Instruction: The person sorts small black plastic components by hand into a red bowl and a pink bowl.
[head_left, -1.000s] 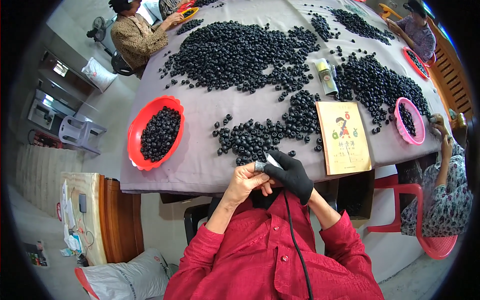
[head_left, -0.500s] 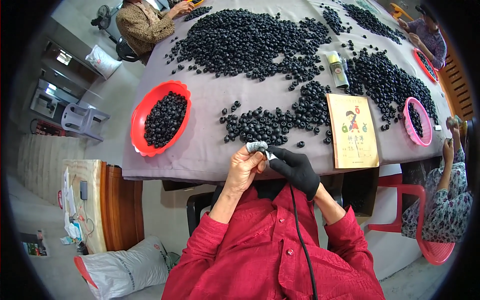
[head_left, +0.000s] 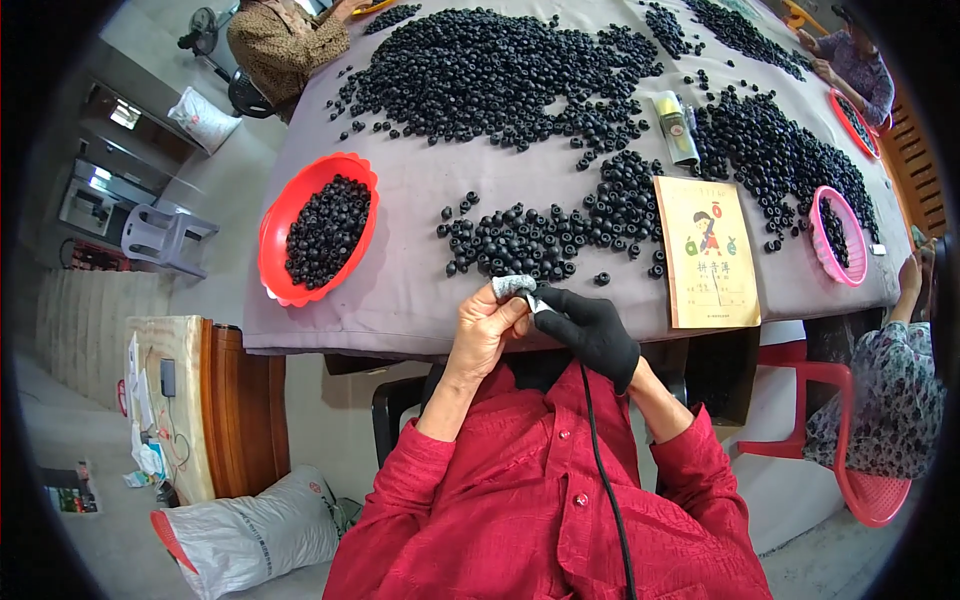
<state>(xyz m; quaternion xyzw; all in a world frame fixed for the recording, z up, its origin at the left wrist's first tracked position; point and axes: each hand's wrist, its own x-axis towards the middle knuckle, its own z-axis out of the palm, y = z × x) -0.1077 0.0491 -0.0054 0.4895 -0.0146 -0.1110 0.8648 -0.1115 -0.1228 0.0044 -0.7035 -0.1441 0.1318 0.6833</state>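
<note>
My left hand (head_left: 482,332) is bare but for a grey wrap on one fingertip. Its fingers pinch a small black bead (head_left: 522,294), mostly hidden by the fingertips. My right hand (head_left: 598,335), in a black glove, meets it at the table's front edge with fingers closed. A small pale tip shows at the right fingertips; what they hold I cannot make out. Just beyond my hands lies a loose cluster of black beads (head_left: 515,243) with holes in them. A red scalloped basin (head_left: 273,245) to the left holds more of them.
A large bead heap (head_left: 470,75) covers the far table (head_left: 400,230). A yellow booklet (head_left: 708,255), a clear-topped packet (head_left: 676,128) and a pink basket (head_left: 822,240) lie to the right. Other people sit around the table. A black cord (head_left: 600,470) runs down my red shirt.
Both hands stay together at the table edge, with only slight finger movement. The view has shifted a little. The person at right has moved an arm.
</note>
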